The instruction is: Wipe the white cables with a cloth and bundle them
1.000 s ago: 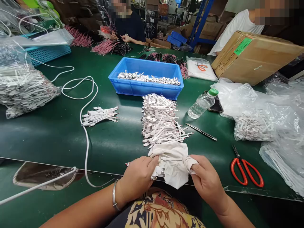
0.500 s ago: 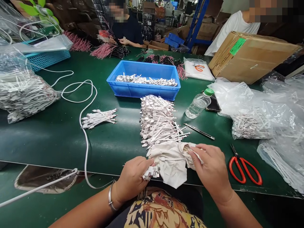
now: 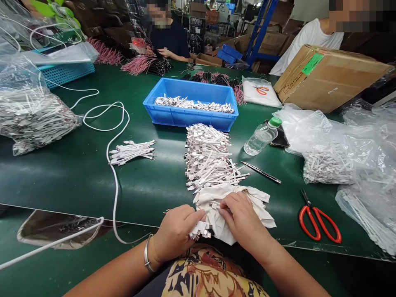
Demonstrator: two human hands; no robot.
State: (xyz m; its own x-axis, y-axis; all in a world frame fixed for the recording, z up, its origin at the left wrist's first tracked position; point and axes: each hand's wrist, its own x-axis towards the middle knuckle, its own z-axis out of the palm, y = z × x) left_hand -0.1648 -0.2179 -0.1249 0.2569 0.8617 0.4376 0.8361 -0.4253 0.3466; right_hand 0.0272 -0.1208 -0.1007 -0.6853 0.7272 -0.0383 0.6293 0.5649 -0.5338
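In the head view my left hand [image 3: 179, 227] is closed round a bundle of short white USB cables [image 3: 200, 231], with metal plugs sticking out past the thumb. My right hand [image 3: 243, 216] rests over a crumpled white cloth [image 3: 206, 198] at the table's front edge. Its thumb and fingers pinch a single white USB cable [image 3: 213, 205] lying on the cloth; most of that cable is hidden under the hand. Just beyond the cloth lies a long pile of similar white cables [image 3: 207, 159]. A smaller cable pile [image 3: 132, 152] sits off to the left.
A blue bin [image 3: 190, 117] with cables stands behind the pile. To the right are a water bottle [image 3: 260, 137], a slim knife [image 3: 261, 172], red-handled scissors [image 3: 318, 222] and plastic bags [image 3: 328, 161]. A white cord [image 3: 116, 185] crosses the left side. Two people are across the table.
My right hand has let go of the cloth's right edge and moved left onto the cable lying on it. The cloth now spreads out further right. My left hand still holds its bundle.
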